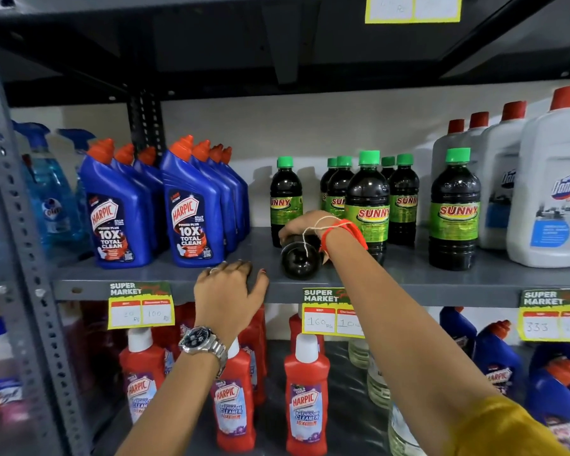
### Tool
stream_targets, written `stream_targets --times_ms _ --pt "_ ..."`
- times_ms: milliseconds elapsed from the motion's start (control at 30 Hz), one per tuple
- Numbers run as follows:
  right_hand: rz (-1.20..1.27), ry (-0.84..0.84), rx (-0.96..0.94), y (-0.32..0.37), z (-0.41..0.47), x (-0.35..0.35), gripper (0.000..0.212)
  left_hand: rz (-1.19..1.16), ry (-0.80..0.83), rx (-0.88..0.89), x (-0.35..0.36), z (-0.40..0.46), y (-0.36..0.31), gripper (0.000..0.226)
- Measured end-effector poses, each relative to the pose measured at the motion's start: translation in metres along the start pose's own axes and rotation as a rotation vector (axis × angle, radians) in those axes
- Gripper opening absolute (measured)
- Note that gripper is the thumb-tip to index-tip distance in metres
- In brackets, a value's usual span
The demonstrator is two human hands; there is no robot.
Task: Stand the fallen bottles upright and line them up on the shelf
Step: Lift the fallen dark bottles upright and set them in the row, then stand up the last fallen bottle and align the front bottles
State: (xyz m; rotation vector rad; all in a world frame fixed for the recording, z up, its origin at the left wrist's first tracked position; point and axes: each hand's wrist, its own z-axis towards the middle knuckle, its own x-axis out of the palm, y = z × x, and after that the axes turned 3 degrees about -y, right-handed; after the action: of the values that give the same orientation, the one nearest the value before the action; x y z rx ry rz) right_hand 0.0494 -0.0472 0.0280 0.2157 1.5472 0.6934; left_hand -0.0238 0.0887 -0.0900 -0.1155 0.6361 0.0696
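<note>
A dark Sunny bottle (300, 261) lies on its side on the grey shelf (408, 278), its round base facing me. My right hand (305, 223) is closed over the top of its body. Several upright Sunny bottles with green caps stand around it: one (286, 195) behind it, a cluster (369, 202) to the right and a single one (454, 209) further right. My left hand (229, 291) rests on the shelf's front edge, fingers spread, holding nothing; a watch is on its wrist.
Blue Harpic bottles (191, 205) stand in rows to the left, blue spray bottles (50, 192) beyond them. White Domex bottles (553, 185) fill the right end. Red Harpic bottles (306, 393) stand on the lower shelf. Price tags (333, 312) hang off the shelf edge.
</note>
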Motion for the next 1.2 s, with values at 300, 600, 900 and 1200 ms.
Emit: stream_targets --times_ms 300,600,900,1200 --pt "0.157 -0.268 -0.017 -0.007 0.004 0.005 0.040 -0.011 0.011 -0.004 0.001 -0.001 0.004 0.048" --pt "0.337 -0.710 -0.306 0.005 -0.001 0.001 0.094 -0.073 -0.009 -0.013 0.002 -0.002 0.004 0.053" --pt "0.490 -0.667 -0.446 -0.018 0.014 0.031 0.101 -0.060 -0.003 -0.036 0.006 -0.003 0.005 0.055" --pt "0.439 -0.710 -0.407 -0.021 0.013 0.035 0.110 -0.063 -0.009 -0.038 0.006 -0.002 0.004 0.053"
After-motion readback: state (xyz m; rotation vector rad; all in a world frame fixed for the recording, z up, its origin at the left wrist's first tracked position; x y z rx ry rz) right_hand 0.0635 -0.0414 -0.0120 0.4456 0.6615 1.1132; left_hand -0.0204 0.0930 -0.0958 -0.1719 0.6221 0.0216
